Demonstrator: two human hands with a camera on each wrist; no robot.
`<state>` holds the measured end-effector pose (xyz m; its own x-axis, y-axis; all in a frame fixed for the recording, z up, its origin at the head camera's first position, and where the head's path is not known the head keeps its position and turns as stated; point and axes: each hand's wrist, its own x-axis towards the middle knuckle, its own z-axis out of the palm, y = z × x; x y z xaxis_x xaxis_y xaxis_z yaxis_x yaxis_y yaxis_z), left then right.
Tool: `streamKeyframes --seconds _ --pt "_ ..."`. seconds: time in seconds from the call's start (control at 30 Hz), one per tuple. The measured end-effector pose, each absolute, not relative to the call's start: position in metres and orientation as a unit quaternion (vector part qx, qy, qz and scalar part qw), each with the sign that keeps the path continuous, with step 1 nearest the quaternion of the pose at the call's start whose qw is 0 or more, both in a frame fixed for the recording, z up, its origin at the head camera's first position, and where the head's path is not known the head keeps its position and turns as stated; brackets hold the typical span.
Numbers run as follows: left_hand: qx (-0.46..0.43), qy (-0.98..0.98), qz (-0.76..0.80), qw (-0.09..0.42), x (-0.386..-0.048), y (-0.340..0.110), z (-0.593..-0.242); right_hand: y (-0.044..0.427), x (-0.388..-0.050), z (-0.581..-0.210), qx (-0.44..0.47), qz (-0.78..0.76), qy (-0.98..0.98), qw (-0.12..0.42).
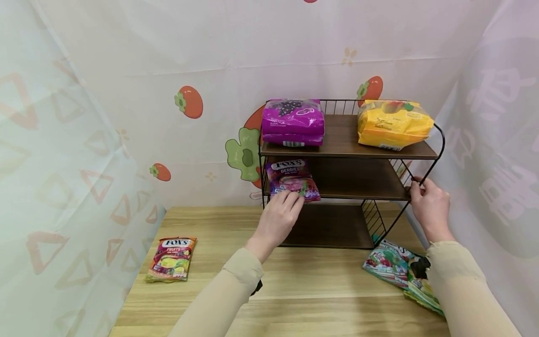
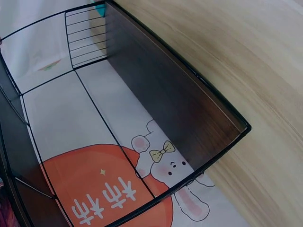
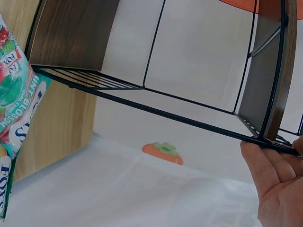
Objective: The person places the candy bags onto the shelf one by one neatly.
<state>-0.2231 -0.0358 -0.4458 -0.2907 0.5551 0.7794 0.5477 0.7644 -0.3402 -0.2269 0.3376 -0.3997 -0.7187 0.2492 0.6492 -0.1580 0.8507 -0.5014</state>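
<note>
Berries packet [image 1: 290, 174] is at the left end of the rack's [image 1: 330, 227] middle shelf [image 1: 355, 178], near edge poking past the front lip. Left hand [image 1: 278, 219] has fingers curled on that near edge, looks like a pinch; the left wrist view doesn't show it. Right hand [image 1: 430, 208] clamped round the rack's right side frame, level with the middle shelf.

Step looks like settling the packet. To do it well, I'd say: push back flat until the edge clears the lip, keep it square to the left side, let go gently so the bag doesn't slide out. Right hand should brace, not pull; a tug could jolt the purple bag [image 1: 292, 122] and yellow bag [image 1: 393, 124] up top. Fruits packet [image 1: 171, 260] lies on the table [image 1: 320, 299], left.
</note>
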Motion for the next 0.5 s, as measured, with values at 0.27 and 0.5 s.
streamKeyframes --seconds 0.27,0.5 --pt "-0.382 -0.789 -0.006 0.481 -0.225 -0.040 -0.445 0.339 -0.228 -0.400 -0.029 0.269 -0.887 0.375" --pt "-0.356 -0.805 -0.028 0.474 -0.234 -0.048 -0.440 0.339 -0.228 -0.401 -0.025 0.269 -0.886 0.376"
